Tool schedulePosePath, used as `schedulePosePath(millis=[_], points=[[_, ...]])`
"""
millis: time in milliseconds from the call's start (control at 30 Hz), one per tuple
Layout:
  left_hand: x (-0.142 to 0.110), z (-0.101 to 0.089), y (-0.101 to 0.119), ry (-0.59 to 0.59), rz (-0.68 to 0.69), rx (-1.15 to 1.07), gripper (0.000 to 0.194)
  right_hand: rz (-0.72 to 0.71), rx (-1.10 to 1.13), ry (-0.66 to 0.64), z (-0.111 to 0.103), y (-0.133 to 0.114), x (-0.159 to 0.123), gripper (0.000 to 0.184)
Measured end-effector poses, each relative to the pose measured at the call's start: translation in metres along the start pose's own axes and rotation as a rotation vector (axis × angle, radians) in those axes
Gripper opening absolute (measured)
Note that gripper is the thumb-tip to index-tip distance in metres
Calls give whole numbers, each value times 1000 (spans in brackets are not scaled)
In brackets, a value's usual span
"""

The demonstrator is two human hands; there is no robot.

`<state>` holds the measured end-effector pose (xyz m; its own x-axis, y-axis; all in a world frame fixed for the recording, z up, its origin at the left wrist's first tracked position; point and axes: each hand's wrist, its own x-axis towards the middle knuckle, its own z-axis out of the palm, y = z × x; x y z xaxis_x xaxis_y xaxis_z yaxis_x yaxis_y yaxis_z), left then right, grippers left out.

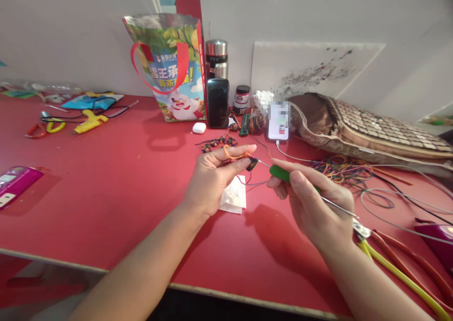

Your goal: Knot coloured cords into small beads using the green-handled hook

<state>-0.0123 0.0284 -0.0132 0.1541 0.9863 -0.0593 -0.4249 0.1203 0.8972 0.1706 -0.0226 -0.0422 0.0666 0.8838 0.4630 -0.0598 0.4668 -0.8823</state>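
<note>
My left hand (215, 177) pinches a small dark multicoloured piece of crochet (252, 164) between thumb and fingers. Orange yarn (230, 155) loops around its index finger. A crochet hook with a green grip (279, 172) rests in my right hand (314, 193), held like a pen. The hook's thin metal end reaches to the crochet piece, and its other end sticks out past my right palm. Whether the tip is inside a stitch I cannot tell. Behind my left hand lies a strip of multicoloured crochet (215, 143), partly hidden. Below the hands is a folded white tissue (234, 196).
Loose coloured yarn (339, 170) and cables lie at the right, before a brown cushion (375, 127). Pliers (385, 250) are beside my right forearm. A gift bag (173, 76), steel flask (217, 52) and two phones stand behind. A yellow glue gun (89, 121) lies left.
</note>
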Motion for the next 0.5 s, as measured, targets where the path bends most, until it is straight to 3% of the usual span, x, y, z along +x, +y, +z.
schedulePosePath(millis=[167,333,400,500], points=[[0,1,-1,-14,-14,-12,23,24,-20,4,0,1,0,25],[-2,4,0,-121,-115,-102,23,45,-18,17,3,4,-1,26],[-3,5,0,-136,-108,-131,32,40,-14,20,4,5,-2,26],[-4,6,0,-119,-69,-156,64,33,-10,22,6,7,-5,26]])
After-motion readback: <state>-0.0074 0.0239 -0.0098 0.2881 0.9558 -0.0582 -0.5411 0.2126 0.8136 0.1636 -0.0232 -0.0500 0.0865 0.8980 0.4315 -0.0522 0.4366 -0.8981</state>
